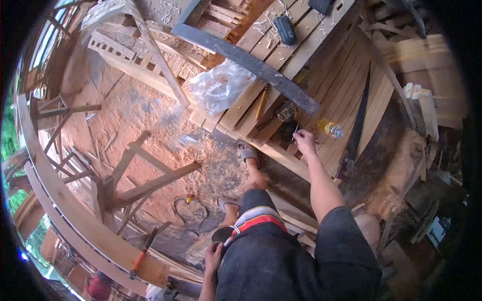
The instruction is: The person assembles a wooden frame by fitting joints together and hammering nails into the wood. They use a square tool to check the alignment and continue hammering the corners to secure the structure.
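Over the slatted workbench, my right hand is closed in a pinch on a thin white stick. Close to it lie a black-and-yellow tool and a clear bottle with yellow contents, tipped on its side. A yellow pencil-like stick rests on the planks just beyond. Down by my waist, my left hand has its fingers curled at the lower edge of a dark oval thing, whose kind I cannot tell.
A crumpled plastic bag and a long grey bar lie across the bench planks. Wooden trestles stand on the shavings-strewn floor at left. An orange-handled tool lies on a curved timber. A cord trails near my feet.
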The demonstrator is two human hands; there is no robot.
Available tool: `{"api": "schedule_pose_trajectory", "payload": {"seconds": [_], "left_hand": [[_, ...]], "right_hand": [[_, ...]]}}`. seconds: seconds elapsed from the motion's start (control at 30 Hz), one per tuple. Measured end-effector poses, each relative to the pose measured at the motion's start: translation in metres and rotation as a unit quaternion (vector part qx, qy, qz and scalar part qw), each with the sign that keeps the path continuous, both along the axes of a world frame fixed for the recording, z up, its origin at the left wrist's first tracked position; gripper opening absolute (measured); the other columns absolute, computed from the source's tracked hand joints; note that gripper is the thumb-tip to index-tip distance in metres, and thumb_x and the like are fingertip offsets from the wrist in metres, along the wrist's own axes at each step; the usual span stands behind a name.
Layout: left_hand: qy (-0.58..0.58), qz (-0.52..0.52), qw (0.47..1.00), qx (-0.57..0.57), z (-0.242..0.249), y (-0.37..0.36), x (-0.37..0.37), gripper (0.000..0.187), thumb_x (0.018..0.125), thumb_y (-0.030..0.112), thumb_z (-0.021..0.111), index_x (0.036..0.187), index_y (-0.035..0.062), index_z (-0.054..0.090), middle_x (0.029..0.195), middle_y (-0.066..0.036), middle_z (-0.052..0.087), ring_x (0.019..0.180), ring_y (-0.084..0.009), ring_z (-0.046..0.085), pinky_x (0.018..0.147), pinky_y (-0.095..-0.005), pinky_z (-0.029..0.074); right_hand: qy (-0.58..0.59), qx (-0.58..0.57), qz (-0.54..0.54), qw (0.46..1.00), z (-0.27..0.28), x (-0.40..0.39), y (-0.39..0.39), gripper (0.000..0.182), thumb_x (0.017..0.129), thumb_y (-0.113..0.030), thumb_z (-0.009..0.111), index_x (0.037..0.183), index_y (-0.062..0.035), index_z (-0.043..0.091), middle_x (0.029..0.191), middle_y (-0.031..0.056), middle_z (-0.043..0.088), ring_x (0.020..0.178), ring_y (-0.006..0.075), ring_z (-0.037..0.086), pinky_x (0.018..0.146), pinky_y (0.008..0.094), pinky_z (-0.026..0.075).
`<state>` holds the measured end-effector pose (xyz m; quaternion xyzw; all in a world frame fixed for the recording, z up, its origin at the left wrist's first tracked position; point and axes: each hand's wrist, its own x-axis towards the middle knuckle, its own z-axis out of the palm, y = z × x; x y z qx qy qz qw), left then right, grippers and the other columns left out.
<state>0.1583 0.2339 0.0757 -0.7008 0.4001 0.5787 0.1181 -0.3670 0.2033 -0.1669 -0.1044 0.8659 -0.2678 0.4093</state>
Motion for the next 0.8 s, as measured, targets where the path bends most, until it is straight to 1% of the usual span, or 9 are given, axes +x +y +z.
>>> {"api": "schedule_pose_trajectory", "payload": {"seconds": [0.07, 0.2, 0.27, 0.4, 0.47, 0.63, 0.7, 0.73, 0.8], "left_hand": [[0.007, 0.053, 0.999, 0.0, 0.0, -0.001, -0.009, 0.029, 0.095, 0.023, 0.062, 0.103, -0.005, 0.067, 0.089, -0.009, 0.068, 0.083, -0.0151, 0.062, 0.075, -0.0302, 0.05], [0.062, 0.03, 0.996, -0.062, 0.012, -0.021, -0.026, 0.024, 0.096, 0.017, 0.061, 0.104, -0.0047, 0.067, 0.088, -0.009, 0.068, 0.082, -0.0161, 0.063, 0.077, -0.0298, 0.05], [0.106, 0.093, 0.984, -0.105, 0.032, -0.033, -0.042, 0.022, 0.096, 0.014, 0.06, 0.106, -0.0043, 0.067, 0.088, -0.009, 0.068, 0.082, -0.0173, 0.063, 0.079, -0.0306, 0.05], [0.16, 0.158, 0.945, -0.237, 0.086, -0.051, -0.057, 0.023, 0.098, 0.011, 0.057, 0.114, -0.0037, 0.064, 0.103, -0.01, 0.067, 0.096, -0.0187, 0.063, 0.085, -0.03, 0.05], [0.206, 0.239, 0.903, -0.29, 0.118, -0.05, -0.05, 0.026, 0.099, 0.01, 0.055, 0.121, -0.0028, 0.061, 0.112, -0.009, 0.065, 0.104, -0.018, 0.061, 0.09, -0.0288, 0.049], [0.246, 0.402, 0.78, -0.412, 0.155, 0.032, 0.052, 0.022, 0.102, 0.007, 0.05, 0.12, -0.0002, 0.059, 0.11, -0.008, 0.066, 0.104, -0.0141, 0.061, 0.091, -0.0266, 0.049], [0.186, 0.486, 0.724, -0.453, 0.162, 0.072, 0.097, 0.019, 0.102, 0.008, 0.051, 0.116, -0.0002, 0.06, 0.105, -0.007, 0.067, 0.099, -0.0135, 0.062, 0.089, -0.0267, 0.05], [0.168, 0.521, 0.679, -0.489, 0.159, 0.096, 0.126, 0.016, 0.102, 0.009, 0.052, 0.112, 0.0002, 0.061, 0.098, -0.006, 0.067, 0.094, -0.0127, 0.063, 0.084, -0.0265, 0.051], [0.149, 0.574, 0.675, -0.44, 0.147, 0.146, 0.186, 0.016, 0.101, 0.009, 0.053, 0.113, 0.0005, 0.06, 0.097, -0.006, 0.067, 0.093, -0.0122, 0.063, 0.081, -0.0258, 0.051]], "right_hand": [[-0.213, -0.056, -0.064, 0.973, 0.048, 0.007, -0.009, 0.013, 0.095, -0.017, 0.059, 0.091, -0.0062, 0.066, 0.075, 0.0019, 0.065, 0.064, 0.0086, 0.06, 0.057, 0.0257, 0.048], [-0.307, -0.169, -0.071, 0.934, 0.108, 0.053, -0.021, 0.011, 0.094, -0.015, 0.059, 0.099, -0.0067, 0.064, 0.083, 0.0041, 0.066, 0.069, 0.0123, 0.062, 0.063, 0.0276, 0.051], [-0.355, -0.19, -0.051, 0.914, 0.184, 0.097, -0.051, 0.012, 0.095, -0.015, 0.057, 0.101, -0.0066, 0.063, 0.087, 0.0052, 0.067, 0.071, 0.0138, 0.062, 0.066, 0.0282, 0.052], [-0.46, -0.179, 0.204, 0.846, 0.269, 0.203, -0.078, 0.007, 0.091, -0.005, 0.06, 0.089, 0.0013, 0.062, 0.081, 0.009, 0.064, 0.073, 0.0171, 0.063, 0.071, 0.0309, 0.053], [-0.369, -0.261, 0.448, 0.771, 0.296, 0.26, -0.071, 0.007, 0.088, -0.001, 0.065, 0.093, 0.0035, 0.065, 0.084, 0.009, 0.066, 0.079, 0.0143, 0.064, 0.072, 0.0282, 0.053], [-0.351, -0.221, 0.671, 0.615, 0.372, 0.423, -0.039, 0.02, 0.087, -0.01, 0.07, 0.105, -0.002, 0.069, 0.091, 0.0134, 0.072, 0.081, 0.0202, 0.069, 0.073, 0.0324, 0.053], [-0.266, -0.301, 0.698, 0.593, 0.368, 0.464, -0.038, 0.015, 0.088, -0.003, 0.063, 0.1, 0.001, 0.07, 0.081, 0.007, 0.067, 0.076, 0.015, 0.064, 0.072, 0.0291, 0.053], [-0.286, -0.251, 0.633, 0.674, 0.33, 0.48, -0.032, 0.01, 0.09, -0.004, 0.062, 0.097, 0.0004, 0.069, 0.08, 0.005, 0.067, 0.079, 0.012, 0.064, 0.072, 0.0265, 0.052], [-0.214, -0.295, 0.603, 0.709, 0.327, 0.522, -0.055, 0.016, 0.095, -0.006, 0.058, 0.11, -0.0006, 0.063, 0.091, 0.0035, 0.064, 0.082, 0.0108, 0.059, 0.076, 0.0254, 0.05]]}}
